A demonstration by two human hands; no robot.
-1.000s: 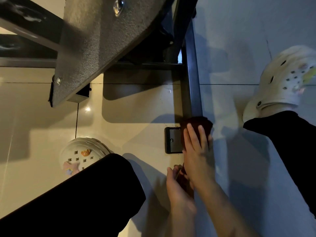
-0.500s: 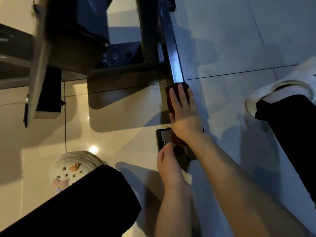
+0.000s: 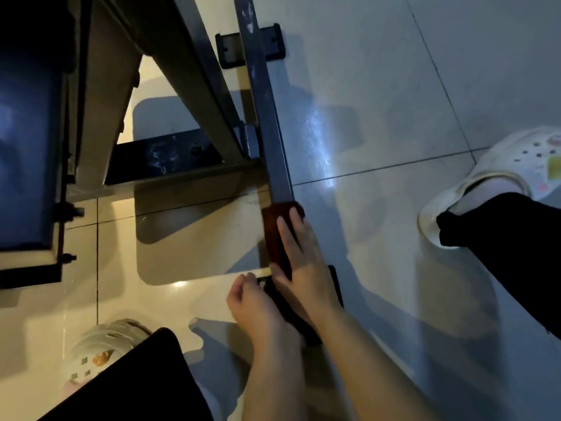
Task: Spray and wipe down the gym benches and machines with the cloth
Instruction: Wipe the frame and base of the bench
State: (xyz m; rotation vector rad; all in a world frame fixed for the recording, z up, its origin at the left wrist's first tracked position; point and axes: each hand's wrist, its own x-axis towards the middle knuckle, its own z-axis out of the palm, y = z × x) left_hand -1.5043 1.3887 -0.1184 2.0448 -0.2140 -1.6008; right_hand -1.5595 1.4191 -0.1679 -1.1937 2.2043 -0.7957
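- My right hand (image 3: 299, 262) lay flat, fingers straight, pressing the dark red cloth (image 3: 277, 229) onto the near end of the machine's floor rail (image 3: 267, 117).
- My left hand (image 3: 258, 302) sat beside it, fingers curled at the rail's foot plate (image 3: 335, 284); what it gripped, if anything, I could not tell.
- I judged only the rail's near end wiped: the far stretch, the angled frame (image 3: 197, 80) and other machines remained.
- No spray bottle showed.

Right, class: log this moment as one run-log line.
step: wiping floor bar | right hand: presses dark red cloth on floor bar | left hand: curled beside bar end, contents unclear | spray bottle: not seen
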